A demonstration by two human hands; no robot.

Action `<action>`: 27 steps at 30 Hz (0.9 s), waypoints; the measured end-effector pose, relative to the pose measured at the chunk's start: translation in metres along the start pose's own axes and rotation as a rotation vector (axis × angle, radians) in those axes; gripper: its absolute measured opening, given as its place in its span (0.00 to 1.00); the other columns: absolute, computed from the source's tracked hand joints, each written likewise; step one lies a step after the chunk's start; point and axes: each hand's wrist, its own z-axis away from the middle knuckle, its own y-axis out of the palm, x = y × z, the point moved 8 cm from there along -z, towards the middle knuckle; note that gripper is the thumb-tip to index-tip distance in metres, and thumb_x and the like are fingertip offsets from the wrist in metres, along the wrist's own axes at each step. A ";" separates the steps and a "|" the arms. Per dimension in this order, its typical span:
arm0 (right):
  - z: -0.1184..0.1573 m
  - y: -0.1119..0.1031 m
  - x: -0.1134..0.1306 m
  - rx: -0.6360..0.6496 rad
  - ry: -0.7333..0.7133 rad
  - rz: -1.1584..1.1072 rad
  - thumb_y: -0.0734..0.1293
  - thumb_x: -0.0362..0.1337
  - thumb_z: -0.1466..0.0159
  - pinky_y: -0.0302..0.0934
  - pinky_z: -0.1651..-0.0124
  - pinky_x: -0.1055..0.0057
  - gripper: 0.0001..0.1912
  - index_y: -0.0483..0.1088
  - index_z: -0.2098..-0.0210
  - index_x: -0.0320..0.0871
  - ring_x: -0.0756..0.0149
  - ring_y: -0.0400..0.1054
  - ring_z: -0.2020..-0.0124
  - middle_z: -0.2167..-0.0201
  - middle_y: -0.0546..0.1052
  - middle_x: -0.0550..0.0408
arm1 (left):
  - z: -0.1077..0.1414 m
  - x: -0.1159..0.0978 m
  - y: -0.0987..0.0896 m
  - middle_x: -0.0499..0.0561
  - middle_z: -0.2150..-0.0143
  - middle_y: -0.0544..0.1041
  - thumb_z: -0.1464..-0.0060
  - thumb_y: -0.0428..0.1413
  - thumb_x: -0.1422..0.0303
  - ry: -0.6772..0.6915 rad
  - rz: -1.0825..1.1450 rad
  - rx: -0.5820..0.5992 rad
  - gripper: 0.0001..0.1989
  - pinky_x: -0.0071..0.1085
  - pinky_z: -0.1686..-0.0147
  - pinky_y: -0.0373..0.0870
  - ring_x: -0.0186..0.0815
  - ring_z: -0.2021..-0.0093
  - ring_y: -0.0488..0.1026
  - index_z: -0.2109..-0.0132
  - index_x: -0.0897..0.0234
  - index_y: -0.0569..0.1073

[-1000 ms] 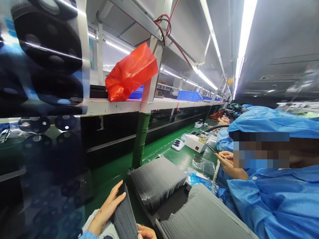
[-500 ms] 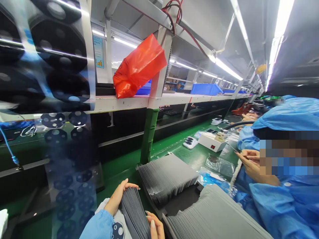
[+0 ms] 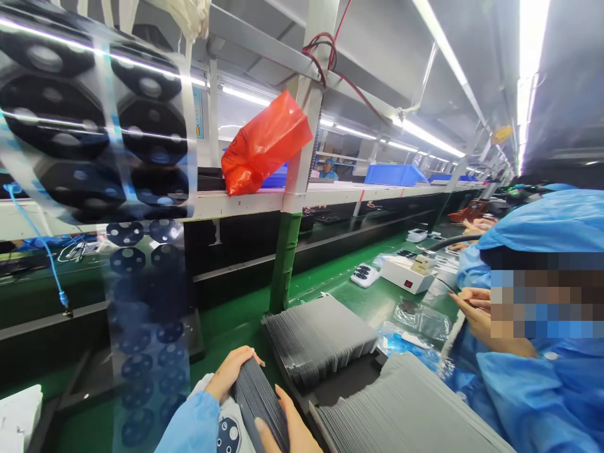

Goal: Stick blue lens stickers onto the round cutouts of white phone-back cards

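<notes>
Between my two hands is a tight stack of thin grey panels (image 3: 258, 399), edges facing up. My left hand (image 3: 238, 370) is wrapped around its far end. My right hand (image 3: 293, 420) grips the near right side, thumb and fingers pressed against it. Beneath and left of the stack lies a white piece with a black disc (image 3: 228, 434) with round holes, partly covered by my sleeve and the stack. Just to the right, a large row of grey panels (image 3: 325, 333) stands in a black tray (image 3: 342, 384), and another row of grey panels (image 3: 406, 409) fills the front.
On the left hangs a clear film strip (image 3: 151, 352) with black discs. A green-wrapped post (image 3: 285, 264) rises behind the panels. At right, a co-worker in a blue sleeve (image 3: 523, 384) works beside a white box (image 3: 406, 275). A red bag (image 3: 267, 145) hangs above.
My right hand has moved up and closed further around the stack's near side. My left hand stays at the far end. The camera view has shifted slightly left and up.
</notes>
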 end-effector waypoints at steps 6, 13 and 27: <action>-0.024 0.049 0.058 0.335 -0.035 0.819 0.76 0.28 0.58 0.67 0.56 0.53 0.49 0.61 0.37 0.32 0.40 0.72 0.56 0.51 0.74 0.34 | 0.004 -0.002 0.007 0.55 0.63 0.82 0.53 0.59 0.50 -0.029 0.054 0.085 0.20 0.41 0.47 0.66 0.49 0.55 0.77 0.66 0.64 0.78; -0.027 0.067 0.074 0.303 -0.086 1.027 0.72 0.32 0.47 0.62 0.46 0.53 0.38 0.62 0.38 0.33 0.42 0.65 0.45 0.42 0.68 0.32 | 0.014 0.008 0.010 0.60 0.51 0.81 0.54 0.61 0.49 -0.175 0.111 0.215 0.26 0.43 0.40 0.62 0.53 0.43 0.71 0.56 0.66 0.80; -0.037 0.061 0.089 0.488 0.008 0.982 0.78 0.39 0.52 0.66 0.52 0.56 0.46 0.60 0.39 0.34 0.43 0.71 0.52 0.51 0.73 0.31 | 0.042 -0.035 -0.064 0.57 0.29 0.52 0.36 0.44 0.58 0.181 0.327 -0.483 0.24 0.42 0.35 0.55 0.46 0.32 0.57 0.37 0.61 0.60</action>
